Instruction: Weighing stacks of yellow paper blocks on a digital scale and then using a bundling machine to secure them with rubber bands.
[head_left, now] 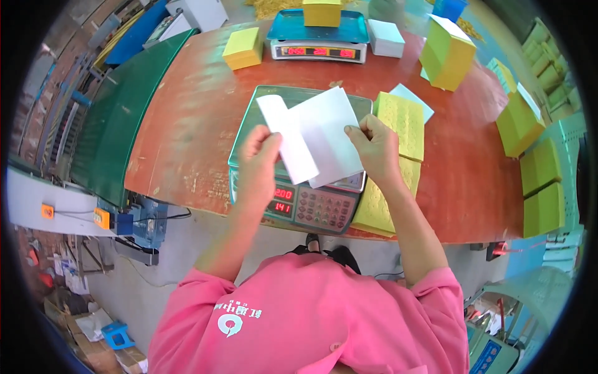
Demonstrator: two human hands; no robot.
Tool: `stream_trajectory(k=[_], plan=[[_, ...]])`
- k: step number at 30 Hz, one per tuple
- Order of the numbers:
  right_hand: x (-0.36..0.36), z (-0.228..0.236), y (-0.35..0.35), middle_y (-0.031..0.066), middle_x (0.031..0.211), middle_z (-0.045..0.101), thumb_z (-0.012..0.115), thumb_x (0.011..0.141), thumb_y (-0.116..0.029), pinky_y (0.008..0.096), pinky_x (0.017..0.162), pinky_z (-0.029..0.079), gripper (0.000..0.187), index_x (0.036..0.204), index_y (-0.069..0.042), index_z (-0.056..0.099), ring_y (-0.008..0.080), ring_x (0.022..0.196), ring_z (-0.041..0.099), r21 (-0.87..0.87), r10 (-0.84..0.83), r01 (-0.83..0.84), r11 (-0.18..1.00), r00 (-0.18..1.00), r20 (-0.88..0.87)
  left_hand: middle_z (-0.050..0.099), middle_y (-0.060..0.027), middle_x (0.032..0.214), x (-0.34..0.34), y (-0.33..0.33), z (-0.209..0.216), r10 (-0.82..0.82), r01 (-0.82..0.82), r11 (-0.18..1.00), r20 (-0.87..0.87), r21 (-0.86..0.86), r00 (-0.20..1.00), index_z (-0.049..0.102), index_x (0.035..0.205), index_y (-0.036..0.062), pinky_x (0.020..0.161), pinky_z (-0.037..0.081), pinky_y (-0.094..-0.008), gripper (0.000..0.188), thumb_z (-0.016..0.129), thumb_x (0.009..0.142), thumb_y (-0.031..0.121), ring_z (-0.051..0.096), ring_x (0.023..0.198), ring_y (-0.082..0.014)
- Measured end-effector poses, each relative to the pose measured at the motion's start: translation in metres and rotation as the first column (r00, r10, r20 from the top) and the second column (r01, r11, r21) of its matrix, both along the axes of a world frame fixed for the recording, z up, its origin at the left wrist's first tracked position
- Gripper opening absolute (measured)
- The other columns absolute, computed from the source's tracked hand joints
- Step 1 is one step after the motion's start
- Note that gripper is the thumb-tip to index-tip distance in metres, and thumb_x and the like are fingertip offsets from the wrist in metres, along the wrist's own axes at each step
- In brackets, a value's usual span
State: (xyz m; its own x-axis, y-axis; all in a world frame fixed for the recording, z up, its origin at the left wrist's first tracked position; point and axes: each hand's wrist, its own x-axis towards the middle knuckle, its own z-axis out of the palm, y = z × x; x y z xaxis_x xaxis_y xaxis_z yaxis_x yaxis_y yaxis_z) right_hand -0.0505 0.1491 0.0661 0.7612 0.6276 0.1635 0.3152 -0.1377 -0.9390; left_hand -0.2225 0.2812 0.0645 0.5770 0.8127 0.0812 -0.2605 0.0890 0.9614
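Over the near digital scale (325,210) I hold white paper (330,134) with both hands. My left hand (258,159) grips the paper's left part, a narrow flap that looks folded over, between thumb and fingers. At the right edge, my right hand (377,143) pinches the paper with its thumb against curled fingers. The paper hides much of the scale's pan, while the red-lit display and keypad show below it. Just right of the scale, beside my right hand, lie stacks of yellow perforated paper (402,121).
A second scale (319,51) with a blue tray bears a yellow block (322,14) at the far side. Near it stand another yellow stack (243,48) and a white stack (386,38). Tall yellow stacks (448,56) line the red table's (187,124) right side; a green surface (118,124) adjoins its left.
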Motion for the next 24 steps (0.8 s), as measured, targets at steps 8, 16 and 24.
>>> stream_trajectory(k=[8, 16, 24], plan=[[0.020, 0.004, -0.036, 0.0028, 0.058, 0.046, 0.074, 0.084, -0.013, 0.0307, 0.050, 0.038, 0.029, 0.069, 0.001, 0.054, 0.0092, 0.057, 0.040, 0.200, -0.039, 0.038, 0.979, 0.999, 0.001, 0.065, -0.0054, 0.096, -0.001, 0.000, 0.068, -0.090, 0.089, 0.996, 0.140, 0.018, 0.986, 0.058, 0.095, 0.0042, 0.085, 0.048, -0.0317, 0.008, 0.054, 0.092, 0.011, 0.062, 0.095, -0.0146], [0.048, -0.020, -0.007, 0.0135, 0.074, 0.062, 0.061, 0.090, -0.021, 0.0412, 0.058, 0.046, 0.023, 0.078, -0.002, 0.061, 0.0316, 0.063, 0.057, -0.161, 0.155, -0.106, 0.981, 0.930, 0.333, 0.062, -0.0121, 0.116, 0.018, -0.002, 0.068, -0.010, 0.024, 0.998, 0.235, -0.055, 0.972, 0.052, 0.116, 0.0013, 0.094, 0.047, -0.0369, 0.027, 0.046, 0.094, 0.017, 0.060, 0.108, -0.0208], [0.055, -0.039, 0.029, 0.0153, 0.081, 0.064, 0.062, 0.088, -0.018, 0.0455, 0.065, 0.050, 0.015, 0.082, -0.004, 0.057, 0.0352, 0.074, 0.063, 0.053, 0.110, -0.163, 0.985, 0.838, 0.535, 0.063, -0.0114, 0.109, -0.022, -0.011, 0.048, 0.044, -0.026, 0.993, 0.150, -0.119, 0.988, 0.052, 0.106, 0.0038, 0.091, 0.049, -0.0377, 0.020, 0.047, 0.093, 0.019, 0.062, 0.102, -0.0206]])
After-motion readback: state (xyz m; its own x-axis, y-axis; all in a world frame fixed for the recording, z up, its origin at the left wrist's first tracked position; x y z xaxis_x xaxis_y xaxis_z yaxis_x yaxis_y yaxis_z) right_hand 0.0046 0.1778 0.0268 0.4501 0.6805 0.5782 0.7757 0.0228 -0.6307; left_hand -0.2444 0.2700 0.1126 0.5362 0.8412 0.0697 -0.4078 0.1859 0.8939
